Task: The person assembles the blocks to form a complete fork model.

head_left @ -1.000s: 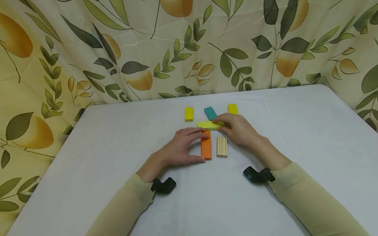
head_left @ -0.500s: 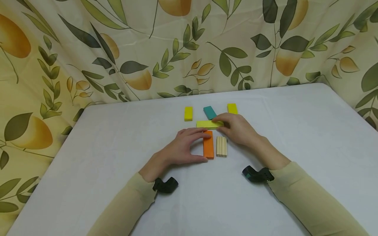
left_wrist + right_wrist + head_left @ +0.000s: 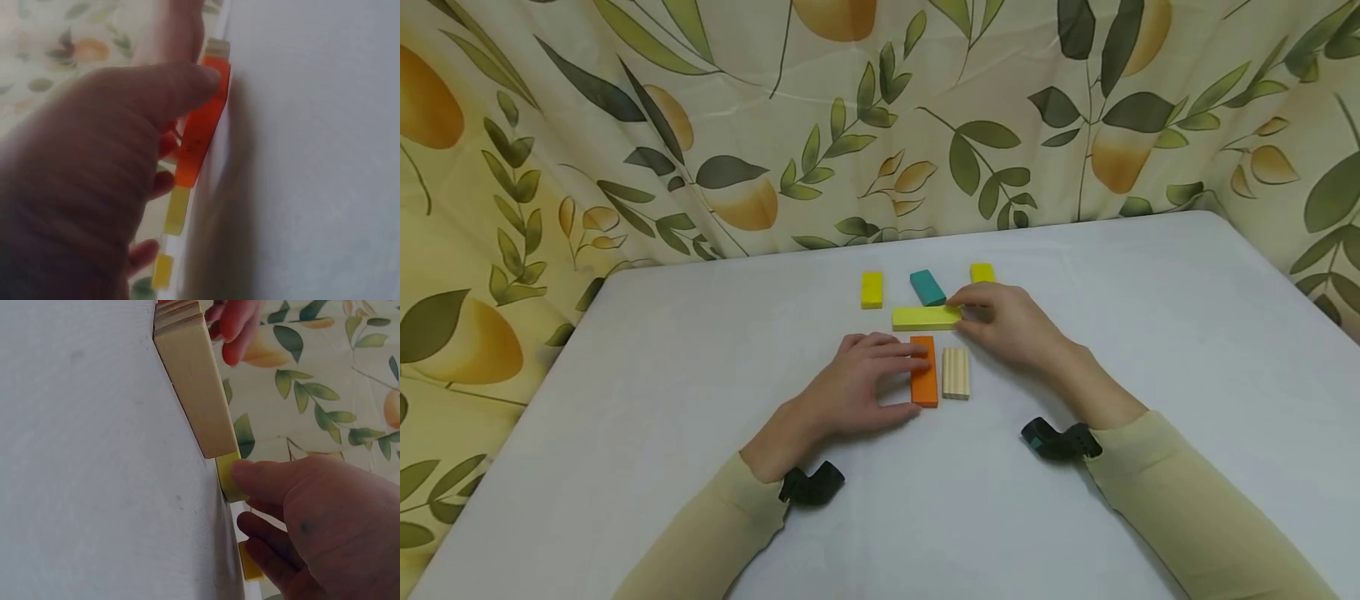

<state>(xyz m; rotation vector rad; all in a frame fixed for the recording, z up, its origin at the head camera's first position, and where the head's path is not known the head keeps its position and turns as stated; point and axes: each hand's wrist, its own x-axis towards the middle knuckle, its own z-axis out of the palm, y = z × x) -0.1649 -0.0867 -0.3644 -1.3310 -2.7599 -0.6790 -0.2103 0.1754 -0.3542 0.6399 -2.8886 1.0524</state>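
In the head view, my left hand (image 3: 857, 383) lies over an orange block (image 3: 924, 392), its fingers reaching loosely across the top and the thumb at the near end. The left wrist view has that thumb overlapping the orange block (image 3: 203, 134). My right hand (image 3: 1018, 321) pinches the right end of a long yellow-green block (image 3: 921, 318), which lies crosswise just beyond the orange one. From the right wrist, its thumb covers part of the yellow-green block (image 3: 228, 478); the fingers behind are partly hidden. A pale grooved wooden block (image 3: 956, 373) stands right of the orange block, a narrow gap between them.
Farther back lie a yellow block (image 3: 872, 290), a tilted teal block (image 3: 928, 287) and another yellow block (image 3: 982, 272), partly behind the right hand. A white cloth covers the table (image 3: 655, 400). Beyond its back edge hangs a leaf-patterned curtain (image 3: 850, 125).
The orange block has shifted right, closer to the wooden block. My left fingers have since come off its far end and lowered across its top. The right hand keeps its pinch.
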